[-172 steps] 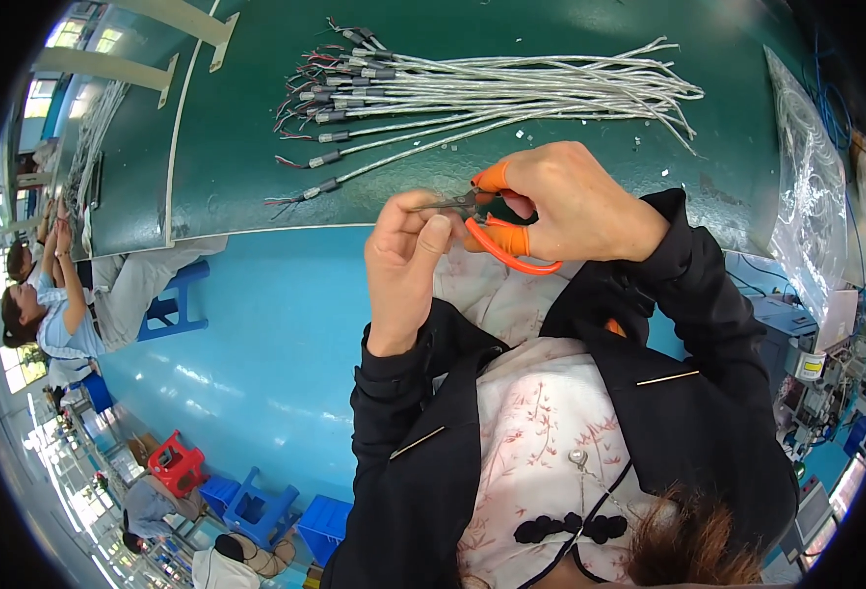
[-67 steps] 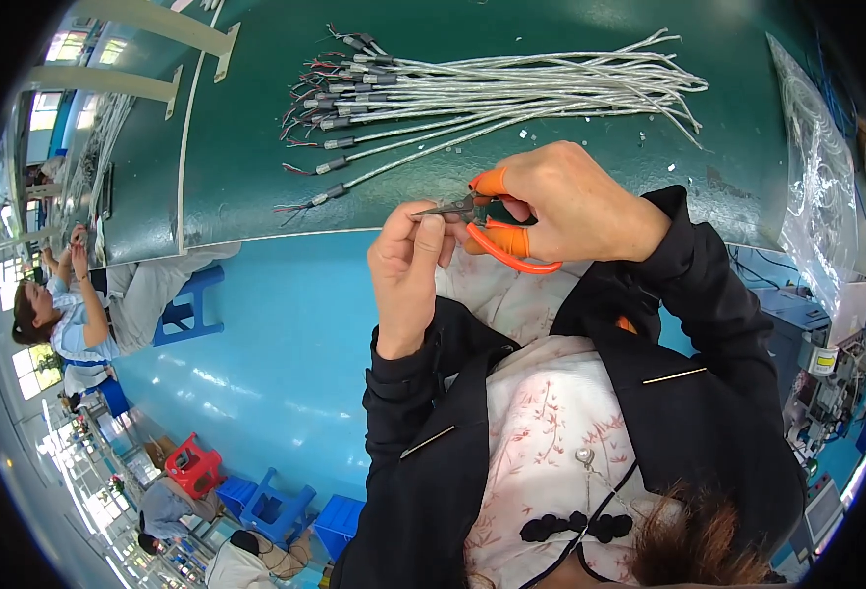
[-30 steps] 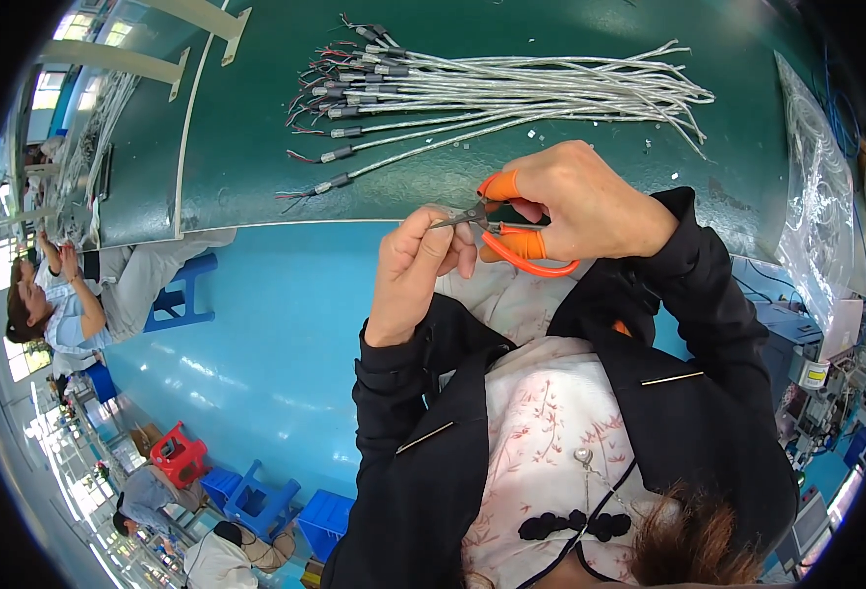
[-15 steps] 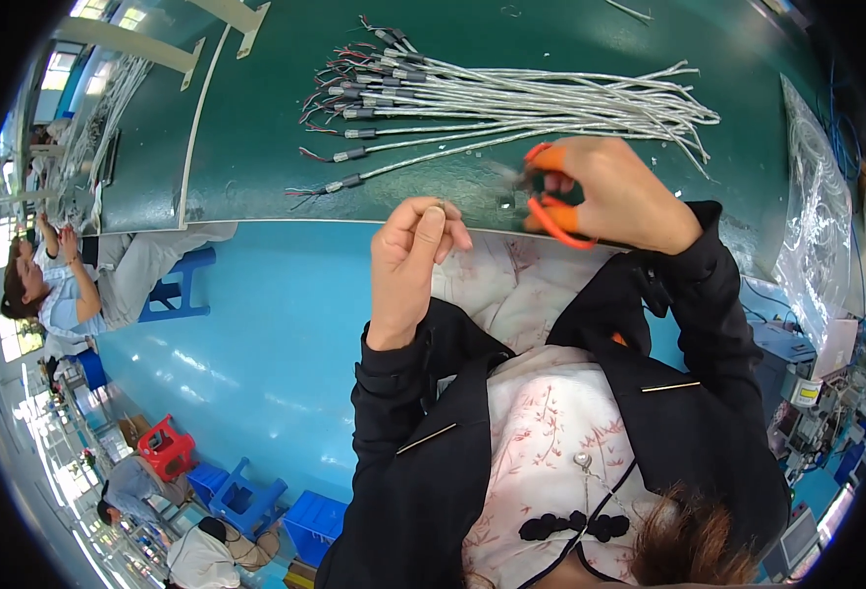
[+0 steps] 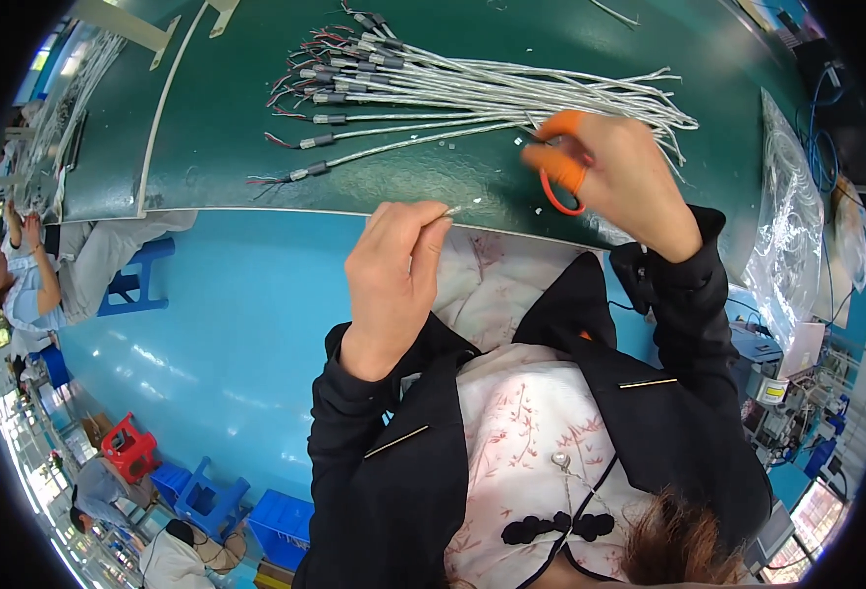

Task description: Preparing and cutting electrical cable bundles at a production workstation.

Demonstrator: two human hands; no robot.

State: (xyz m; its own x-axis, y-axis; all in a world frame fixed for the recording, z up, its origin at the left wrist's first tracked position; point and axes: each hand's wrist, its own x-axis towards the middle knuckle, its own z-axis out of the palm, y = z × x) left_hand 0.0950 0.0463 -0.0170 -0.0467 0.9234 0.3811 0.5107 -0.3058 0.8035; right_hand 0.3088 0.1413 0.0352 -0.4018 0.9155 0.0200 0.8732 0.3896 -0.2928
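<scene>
My left hand (image 5: 392, 270) is at the table's front edge, thumb and fingertips pinched together on a small pale scrap (image 5: 453, 209) whose kind I cannot make out. Farther right, above the table, my right hand (image 5: 631, 177) grips scissors with red-orange handles (image 5: 562, 194). Orange coverings wrap its thumb and a finger. The scissor blades are mostly hidden and blurred near the cable ends. Beyond both hands lies a bundle of silvery cables (image 5: 472, 86), with dark sleeves and thin stripped wires at their left ends. One cable (image 5: 408, 141) lies nearest me.
The green table (image 5: 207, 147) carries small white scraps. A clear plastic bag (image 5: 781, 216) hangs at its right edge, near blue cords (image 5: 820, 147). To the left, another person (image 5: 30, 280) sits by a blue stool (image 5: 143, 280). Blue bins (image 5: 281, 525) stand on the floor behind.
The scissors in my right hand have moved up toward the cables. My left hand has turned, palm downward, and a pale scrap now shows at its fingertips. The whole view has shifted slightly.
</scene>
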